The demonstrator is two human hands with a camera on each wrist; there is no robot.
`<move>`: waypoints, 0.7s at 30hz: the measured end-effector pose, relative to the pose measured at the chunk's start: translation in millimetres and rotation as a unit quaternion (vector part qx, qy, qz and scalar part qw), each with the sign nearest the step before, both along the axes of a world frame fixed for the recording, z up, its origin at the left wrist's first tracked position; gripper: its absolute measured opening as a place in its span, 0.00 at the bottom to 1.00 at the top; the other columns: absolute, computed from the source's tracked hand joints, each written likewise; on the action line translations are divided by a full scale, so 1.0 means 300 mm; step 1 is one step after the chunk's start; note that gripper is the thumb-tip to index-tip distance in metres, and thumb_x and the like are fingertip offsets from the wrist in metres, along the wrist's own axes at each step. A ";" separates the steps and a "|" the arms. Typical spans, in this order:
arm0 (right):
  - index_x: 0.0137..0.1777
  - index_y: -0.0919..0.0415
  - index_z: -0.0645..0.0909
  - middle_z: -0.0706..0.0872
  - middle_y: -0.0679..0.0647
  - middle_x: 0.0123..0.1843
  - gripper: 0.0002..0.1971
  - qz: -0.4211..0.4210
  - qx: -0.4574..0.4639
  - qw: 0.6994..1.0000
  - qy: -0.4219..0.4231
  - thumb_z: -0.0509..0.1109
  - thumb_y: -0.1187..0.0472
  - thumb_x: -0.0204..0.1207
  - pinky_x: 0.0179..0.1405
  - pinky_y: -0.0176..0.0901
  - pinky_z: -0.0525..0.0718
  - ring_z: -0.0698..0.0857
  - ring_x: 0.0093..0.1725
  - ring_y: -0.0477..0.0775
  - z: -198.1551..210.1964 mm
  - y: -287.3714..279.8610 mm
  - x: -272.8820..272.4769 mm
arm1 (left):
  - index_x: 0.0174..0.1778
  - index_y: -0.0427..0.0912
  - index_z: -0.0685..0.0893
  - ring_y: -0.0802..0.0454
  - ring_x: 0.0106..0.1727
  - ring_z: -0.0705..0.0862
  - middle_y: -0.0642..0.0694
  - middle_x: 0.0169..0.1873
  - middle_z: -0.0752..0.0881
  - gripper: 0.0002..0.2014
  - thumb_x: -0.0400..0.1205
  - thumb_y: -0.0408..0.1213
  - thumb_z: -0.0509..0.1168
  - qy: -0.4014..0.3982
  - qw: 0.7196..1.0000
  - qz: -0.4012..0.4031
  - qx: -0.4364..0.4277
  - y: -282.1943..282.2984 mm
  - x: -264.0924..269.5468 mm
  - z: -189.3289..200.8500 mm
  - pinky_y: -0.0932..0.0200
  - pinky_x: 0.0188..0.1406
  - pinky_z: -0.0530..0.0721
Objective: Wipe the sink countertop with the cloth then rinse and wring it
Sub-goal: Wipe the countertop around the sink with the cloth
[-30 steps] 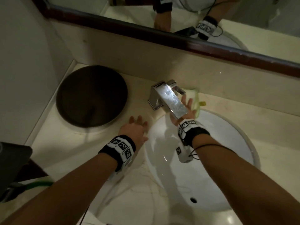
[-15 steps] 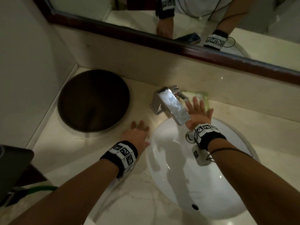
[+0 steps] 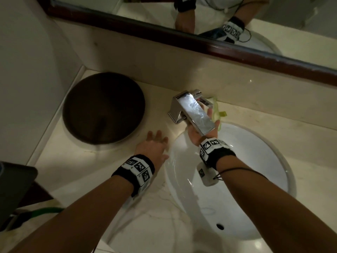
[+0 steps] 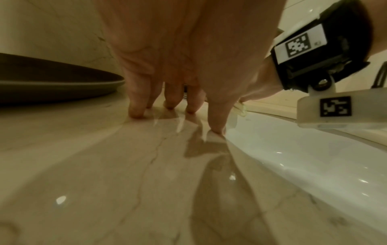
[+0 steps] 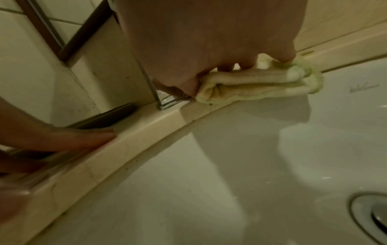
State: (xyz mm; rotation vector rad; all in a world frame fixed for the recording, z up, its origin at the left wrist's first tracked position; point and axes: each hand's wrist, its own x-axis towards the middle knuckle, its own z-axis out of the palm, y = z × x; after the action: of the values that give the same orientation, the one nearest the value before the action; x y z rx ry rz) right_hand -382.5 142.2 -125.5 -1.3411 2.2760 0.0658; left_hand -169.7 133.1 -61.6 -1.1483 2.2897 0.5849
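A pale yellow-green cloth [image 3: 216,114] lies folded on the beige marble countertop [image 3: 82,170], between the chrome faucet [image 3: 193,112] and the back rim of the white sink [image 3: 255,170]. My right hand [image 3: 196,136] reaches under the faucet spout and presses down on it. In the right wrist view the fingers [image 5: 284,54] lie on top of the cloth [image 5: 257,86], beside the faucet base. My left hand [image 3: 156,141] rests flat on the counter just left of the sink, fingertips [image 4: 136,112] touching the wet marble, holding nothing.
A large dark round plate [image 3: 104,106] stands at the counter's back left. A dark-framed mirror [image 3: 200,44] runs above the backsplash. The sink's drain [image 5: 372,213] shows at the bottom. A dark object [image 3: 14,185] and a green hose [image 3: 47,210] sit off the counter's left edge.
My right hand has slid the cloth left, from beside the faucet to under its spout by the base. The left hand has stayed put on the counter.
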 end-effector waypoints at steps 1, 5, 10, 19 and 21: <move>0.86 0.41 0.45 0.47 0.46 0.87 0.36 0.033 0.018 0.999 0.016 0.42 0.36 0.77 0.81 0.66 0.36 0.44 0.86 0.58 0.045 0.015 0.006 | 0.84 0.53 0.52 0.39 0.85 0.45 0.47 0.85 0.44 0.33 0.85 0.54 0.58 -0.002 1.000 -0.002 0.003 -0.003 0.001 0.000 0.39 0.75 0.69; 0.84 0.39 0.35 0.34 0.44 0.86 0.33 0.096 0.030 0.991 0.090 0.41 0.38 0.80 0.81 0.69 0.36 0.35 0.85 0.57 0.132 0.078 -0.063 | 0.84 0.55 0.51 0.39 0.85 0.45 0.48 0.85 0.42 0.33 0.85 0.54 0.57 -0.014 1.000 -0.007 0.009 -0.007 0.000 0.000 0.40 0.75 0.67; 0.82 0.31 0.37 0.34 0.42 0.86 0.27 -0.025 0.021 0.998 0.048 0.43 0.44 0.87 0.81 0.69 0.38 0.37 0.86 0.53 0.130 0.172 -0.324 | 0.84 0.54 0.48 0.39 0.85 0.44 0.47 0.85 0.41 0.34 0.85 0.55 0.56 -0.031 0.999 -0.016 0.015 -0.015 -0.004 -0.004 0.41 0.79 0.64; 0.85 0.37 0.46 0.40 0.47 0.88 0.28 -0.282 0.044 0.957 0.050 0.47 0.43 0.86 0.80 0.73 0.42 0.42 0.86 0.59 0.144 0.443 -0.633 | 0.85 0.53 0.46 0.39 0.85 0.43 0.47 0.85 0.39 0.34 0.86 0.56 0.54 -0.049 0.998 -0.024 0.016 -0.011 -0.013 0.013 0.41 0.79 0.62; 0.85 0.39 0.45 0.40 0.50 0.88 0.28 -0.316 0.045 0.946 0.055 0.47 0.44 0.86 0.80 0.74 0.43 0.42 0.86 0.62 0.140 0.448 -0.629 | 0.85 0.54 0.47 0.39 0.85 0.43 0.47 0.85 0.39 0.34 0.86 0.56 0.54 -0.048 0.998 -0.022 0.016 -0.012 -0.012 0.012 0.41 0.79 0.61</move>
State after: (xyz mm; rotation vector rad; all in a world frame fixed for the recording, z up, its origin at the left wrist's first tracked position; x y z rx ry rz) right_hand -571.1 276.5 -83.7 -0.5247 2.6510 0.0254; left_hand -173.4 129.5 -58.2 -1.0835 2.2099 0.5362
